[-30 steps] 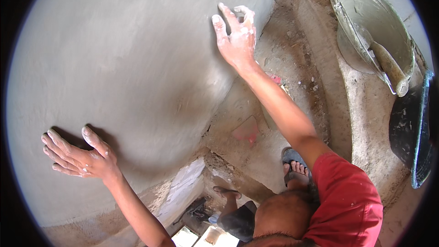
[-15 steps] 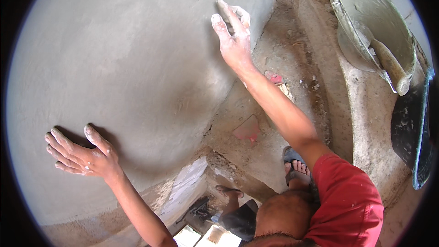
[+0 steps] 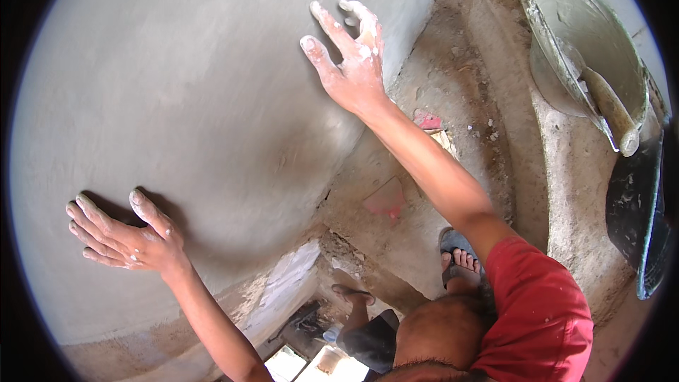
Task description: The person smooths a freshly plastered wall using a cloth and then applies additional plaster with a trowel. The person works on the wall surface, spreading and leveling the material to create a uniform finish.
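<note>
Grey wall (image 3: 177, 99): the left hand (image 3: 141, 246) is spread, empty; the empty right hand (image 3: 355, 69) just opened wider, reaching a new spot.

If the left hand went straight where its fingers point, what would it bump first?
Only more grey wall, it seems: the left hand points its fingers along it; nothing else shows that way. Depth is unclear.

A dusty floor (image 3: 417, 262) with scattered crumbs (image 3: 493, 137) lies in soft light; a rough, pale ledge (image 3: 566, 177) runs along the right.
</note>
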Available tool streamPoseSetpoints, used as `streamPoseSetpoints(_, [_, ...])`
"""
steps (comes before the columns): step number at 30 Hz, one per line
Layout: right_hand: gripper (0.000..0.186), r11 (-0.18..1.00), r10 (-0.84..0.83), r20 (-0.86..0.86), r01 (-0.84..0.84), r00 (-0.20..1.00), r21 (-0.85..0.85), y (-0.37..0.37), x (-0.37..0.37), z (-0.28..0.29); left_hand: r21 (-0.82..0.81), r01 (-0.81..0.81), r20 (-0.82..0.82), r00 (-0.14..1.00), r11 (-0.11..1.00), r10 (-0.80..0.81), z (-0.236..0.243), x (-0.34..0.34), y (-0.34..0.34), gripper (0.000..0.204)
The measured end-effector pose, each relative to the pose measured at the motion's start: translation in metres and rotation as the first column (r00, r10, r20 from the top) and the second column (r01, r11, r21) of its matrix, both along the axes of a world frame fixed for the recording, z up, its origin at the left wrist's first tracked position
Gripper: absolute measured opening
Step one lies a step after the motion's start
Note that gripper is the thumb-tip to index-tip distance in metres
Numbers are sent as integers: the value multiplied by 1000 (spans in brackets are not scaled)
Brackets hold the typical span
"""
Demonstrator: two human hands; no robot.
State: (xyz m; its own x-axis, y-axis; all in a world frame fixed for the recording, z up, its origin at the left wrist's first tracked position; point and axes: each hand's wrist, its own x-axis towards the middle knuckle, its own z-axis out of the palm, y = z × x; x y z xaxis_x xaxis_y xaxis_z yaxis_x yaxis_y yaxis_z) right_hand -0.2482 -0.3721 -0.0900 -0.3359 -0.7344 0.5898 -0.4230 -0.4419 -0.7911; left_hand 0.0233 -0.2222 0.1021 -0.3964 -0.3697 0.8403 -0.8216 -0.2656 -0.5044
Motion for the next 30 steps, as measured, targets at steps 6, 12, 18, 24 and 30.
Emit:
streamPoseSetpoints(6, [64,999,-51,183,49,982,15,-5,8,3,1,-9,14,1000,1000,9,1,0,-1,70])
streamPoseSetpoints(12, [57,992,-101,-88,94,991,-78,4,6,2,-7,-14,14,1000,1000,14,2,1,0,71])
streamPoseSetpoints(18, [47,988,-127,-136,113,983,-101,17,10,11,-35,2,20,1000,999,-1,0,3,-2,72])
streamPoseSetpoints(24, [31,983,167,-308,-135,937,123,116,-1,-97,-33,66,45,997,997,-65,2,12,-7,76])
streamPoseSetpoints(30, [73,531,89,-528,408,845,743,188,-94,-174,2,39,-4,999,999,-39,1,10,-3,77])
